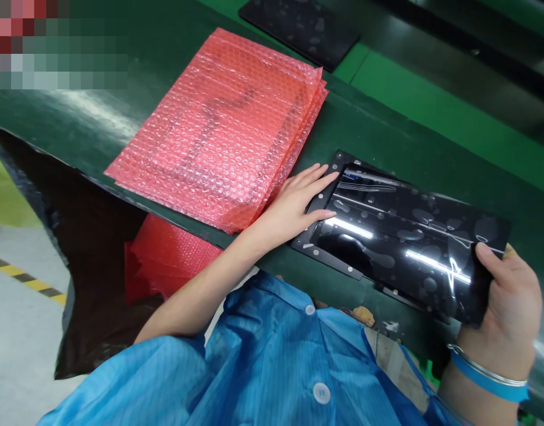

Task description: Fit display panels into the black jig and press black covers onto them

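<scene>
A glossy black panel [396,236] covered in clear film with air bubbles lies over a matt black plate [308,244] with pale round spots along its edges. My right hand [511,284] grips the panel's right end, thumb on top and fingers underneath, hidden. That end appears lifted a little. My left hand [301,198] rests with fingers spread on the left end of the panel and plate, holding nothing. Just left of it is a stack of red bubble-wrap bags [218,130] with dark shapes showing through.
A dark green table [400,142] carries everything. Another black panel [298,29] lies at the back. More red bubble wrap [174,254] sits below the near edge, in a big dark plastic bag [103,254]. Yellow-black tape [27,281] marks the floor.
</scene>
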Motion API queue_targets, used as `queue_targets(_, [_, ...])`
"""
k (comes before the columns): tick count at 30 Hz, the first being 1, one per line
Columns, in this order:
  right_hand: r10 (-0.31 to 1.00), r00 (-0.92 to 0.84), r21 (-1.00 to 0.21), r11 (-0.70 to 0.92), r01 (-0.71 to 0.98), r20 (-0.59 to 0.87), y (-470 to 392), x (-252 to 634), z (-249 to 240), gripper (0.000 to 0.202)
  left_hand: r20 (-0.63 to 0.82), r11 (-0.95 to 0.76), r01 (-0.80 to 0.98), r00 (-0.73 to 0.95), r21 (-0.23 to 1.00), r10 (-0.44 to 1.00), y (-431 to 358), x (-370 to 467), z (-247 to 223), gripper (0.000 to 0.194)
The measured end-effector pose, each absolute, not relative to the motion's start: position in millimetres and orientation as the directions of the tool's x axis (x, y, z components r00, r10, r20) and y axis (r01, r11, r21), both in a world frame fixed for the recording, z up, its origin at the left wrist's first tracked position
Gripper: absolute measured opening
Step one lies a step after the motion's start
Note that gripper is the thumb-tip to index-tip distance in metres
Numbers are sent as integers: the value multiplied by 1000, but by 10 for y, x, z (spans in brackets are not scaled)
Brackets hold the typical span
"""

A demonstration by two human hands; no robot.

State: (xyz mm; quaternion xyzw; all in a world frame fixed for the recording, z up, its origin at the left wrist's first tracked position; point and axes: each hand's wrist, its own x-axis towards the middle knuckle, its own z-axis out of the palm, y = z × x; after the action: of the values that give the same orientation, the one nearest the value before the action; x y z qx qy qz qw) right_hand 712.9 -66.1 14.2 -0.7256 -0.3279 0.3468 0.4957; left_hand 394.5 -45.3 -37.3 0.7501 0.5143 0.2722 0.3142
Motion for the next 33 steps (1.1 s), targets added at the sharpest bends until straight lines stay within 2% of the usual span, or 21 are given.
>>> queue_targets(10, [823, 545, -925, -316, 210, -157, -652, 7021, 235, 30, 46, -293, 671, 361, 681, 932, -520, 4002, -303, 50])
queue_targets(15, [803, 578, -923, -321, 215, -144, -632, 7030, 224, 29, 46, -299, 688, 361, 661, 932, -527, 4024, -340, 52])
queue_targets(30, [830, 505, -902, -381, 202, -237, -584, 7050, 182, 41, 41, -275, 710, 328, 649, 944, -530, 4079, -294, 54])
queue_targets(32, [845, 488, -875, -392, 283, -221, -588, 7113, 168, 43, 33, -265, 716, 321, 646, 946, -530, 4091, -285, 54])
queue_targets(33, [855, 481, -834, -400, 379, -192, -576, 7156, 169, 42, 25, -259, 718, 319, 647, 947, -531, 4095, -282, 54])
